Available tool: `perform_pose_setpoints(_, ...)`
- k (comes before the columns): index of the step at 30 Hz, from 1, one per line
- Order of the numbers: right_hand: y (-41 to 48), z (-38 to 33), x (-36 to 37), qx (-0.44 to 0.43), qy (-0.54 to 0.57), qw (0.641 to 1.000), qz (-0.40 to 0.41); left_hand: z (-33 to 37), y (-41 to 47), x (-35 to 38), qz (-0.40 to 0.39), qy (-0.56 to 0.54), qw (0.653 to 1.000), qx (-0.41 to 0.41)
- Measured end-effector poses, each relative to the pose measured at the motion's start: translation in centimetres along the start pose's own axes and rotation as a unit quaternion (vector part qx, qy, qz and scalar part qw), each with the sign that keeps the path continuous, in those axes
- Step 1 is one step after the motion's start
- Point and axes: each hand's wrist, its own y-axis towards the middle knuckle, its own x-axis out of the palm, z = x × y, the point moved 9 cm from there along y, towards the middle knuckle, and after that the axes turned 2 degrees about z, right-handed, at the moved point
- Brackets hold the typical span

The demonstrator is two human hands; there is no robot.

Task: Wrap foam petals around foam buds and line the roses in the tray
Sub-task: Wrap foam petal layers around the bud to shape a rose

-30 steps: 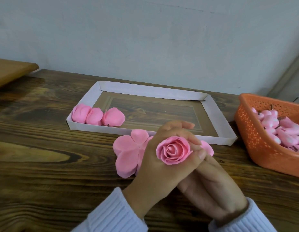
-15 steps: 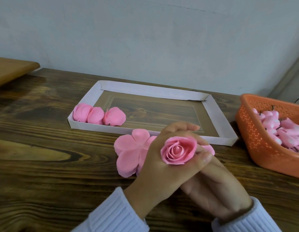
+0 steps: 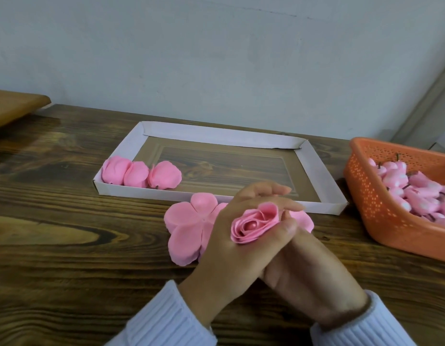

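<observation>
My left hand (image 3: 228, 245) is wrapped around a pink foam rose (image 3: 253, 223), fingers curled over its petals with the bud showing in the centre. My right hand (image 3: 308, 268) lies underneath, against the left hand and the rose's base. Flat pink petal pieces (image 3: 189, 226) lie on the table just left of my hands, and another petal (image 3: 302, 219) peeks out on the right. Three finished roses (image 3: 140, 174) stand in a row in the near left corner of the white cardboard tray (image 3: 313, 161).
An orange perforated basket (image 3: 371, 203) with several pink foam buds (image 3: 416, 191) sits at the right. A lighter wooden board (image 3: 14, 106) juts in at the far left. The dark wooden table (image 3: 66, 245) ends at a pale wall behind.
The rose has tilted to the right in my left hand, and its outer petals have opened a little, showing the bud. Both hands stay in the same place.
</observation>
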Motion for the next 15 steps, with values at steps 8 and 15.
perform_pose_setpoints(8, -0.3, -0.6, 0.1, -0.013, 0.050, 0.999, -0.011, 0.7, 0.2, 0.1, -0.009, 0.041, 0.998, 0.038)
perform_pose_setpoints(15, -0.2, 0.2, -0.6, 0.014, 0.008, 1.000, 0.018, 0.5, 0.0, 0.4, -0.014, 0.035, 0.999, 0.035)
